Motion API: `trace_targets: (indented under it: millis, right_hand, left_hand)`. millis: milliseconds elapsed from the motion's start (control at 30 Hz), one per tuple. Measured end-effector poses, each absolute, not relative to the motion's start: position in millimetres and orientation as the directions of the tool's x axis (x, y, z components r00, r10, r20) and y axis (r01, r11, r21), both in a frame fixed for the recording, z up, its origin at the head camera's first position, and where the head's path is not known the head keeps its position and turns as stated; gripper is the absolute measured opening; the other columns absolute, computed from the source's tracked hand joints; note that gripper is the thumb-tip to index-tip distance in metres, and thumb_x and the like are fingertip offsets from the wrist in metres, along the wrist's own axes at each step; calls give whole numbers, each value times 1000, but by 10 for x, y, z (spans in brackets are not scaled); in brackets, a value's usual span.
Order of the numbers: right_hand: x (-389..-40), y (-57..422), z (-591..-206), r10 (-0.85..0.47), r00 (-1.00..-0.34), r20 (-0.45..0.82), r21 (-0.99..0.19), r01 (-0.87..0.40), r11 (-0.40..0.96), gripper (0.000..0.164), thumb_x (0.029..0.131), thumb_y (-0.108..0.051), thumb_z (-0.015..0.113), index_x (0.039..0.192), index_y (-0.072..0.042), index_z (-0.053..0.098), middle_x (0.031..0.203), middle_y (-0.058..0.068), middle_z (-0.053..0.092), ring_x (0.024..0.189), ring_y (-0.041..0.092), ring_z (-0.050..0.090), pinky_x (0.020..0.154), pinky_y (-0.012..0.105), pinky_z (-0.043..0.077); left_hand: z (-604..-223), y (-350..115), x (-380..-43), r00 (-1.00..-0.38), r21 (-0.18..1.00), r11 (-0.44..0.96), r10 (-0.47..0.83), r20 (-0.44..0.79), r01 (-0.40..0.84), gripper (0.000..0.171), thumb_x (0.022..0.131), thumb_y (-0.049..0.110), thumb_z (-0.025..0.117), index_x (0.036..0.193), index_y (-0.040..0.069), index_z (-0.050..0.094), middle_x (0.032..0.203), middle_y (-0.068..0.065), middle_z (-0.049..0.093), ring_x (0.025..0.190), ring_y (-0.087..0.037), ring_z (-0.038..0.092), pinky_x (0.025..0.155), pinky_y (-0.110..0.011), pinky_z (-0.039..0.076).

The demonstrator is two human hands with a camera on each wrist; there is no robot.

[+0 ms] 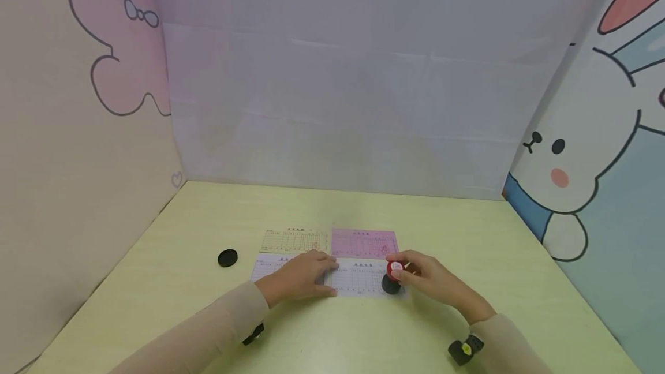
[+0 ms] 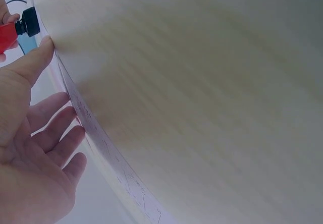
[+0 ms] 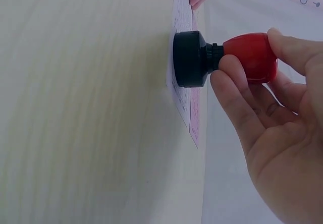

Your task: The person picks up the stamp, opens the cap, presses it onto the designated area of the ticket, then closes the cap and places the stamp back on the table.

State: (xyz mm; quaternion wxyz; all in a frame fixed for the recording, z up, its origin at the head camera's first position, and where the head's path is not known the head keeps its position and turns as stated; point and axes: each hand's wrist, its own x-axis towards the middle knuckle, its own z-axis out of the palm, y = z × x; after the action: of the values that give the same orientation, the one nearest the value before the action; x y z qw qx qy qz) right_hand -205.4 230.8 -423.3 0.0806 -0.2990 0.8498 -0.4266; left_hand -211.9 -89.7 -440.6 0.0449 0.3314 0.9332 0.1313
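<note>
My right hand (image 1: 433,279) grips a stamp (image 3: 252,57) by its red rounded handle. The stamp's round black base stands on the right part of a white printed form (image 1: 358,281), its base at the paper in the right wrist view. Fingers spread, my left hand (image 1: 301,276) rests on the papers, its fingertips at the left of that form and its palm over a second white form (image 1: 264,268), partly hidden. Behind these lie a yellowish form (image 1: 291,240) and a pink form (image 1: 361,243), each with a reddish mark at its lower right.
A round black cap (image 1: 227,257) lies on the pale yellow table (image 1: 156,305), left of the papers. White cloth (image 1: 353,103) closes off the back. Cartoon-printed panels stand at both sides, including a rabbit panel (image 1: 597,149) on the right.
</note>
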Motion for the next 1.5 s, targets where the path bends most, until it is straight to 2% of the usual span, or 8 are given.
trace_targets:
  millis: [567, 900, 1500]
  right_hand:
    - [-2041, 2301, -4185, -569, -818, 87, -760, -423, 493, 35, 100, -23, 65, 128, -2, 62, 102, 1, 65, 86, 18, 60, 71, 25, 50]
    - [-2012, 2284, -4191, -566, -818, 102, -753, -435, 494, 37, 101, -23, 63, 129, 0, 62, 105, 1, 65, 90, 18, 61, 78, 28, 52]
    - [-2021, 2277, -4194, -561, -822, 96, -740, -435, 512, 41, 100, -26, 64, 131, 1, 61, 105, 3, 64, 89, 17, 61, 76, 26, 52]
  left_hand:
    - [-4414, -902, -2124, -765, 258, 738, 644, 10, 624, 61, 90, 46, 73, 136, 7, 62, 141, -7, 57, 132, -26, 50, 111, -42, 38]
    - [-4443, -912, -2137, -758, 257, 729, 652, 20, 634, 62, 90, 47, 73, 136, 8, 62, 141, -7, 57, 132, -27, 50, 111, -43, 39]
    - [-4472, -921, -2172, -761, 247, 736, 648, 14, 631, 63, 89, 49, 73, 136, 9, 62, 141, -6, 57, 133, -26, 49, 111, -42, 38]
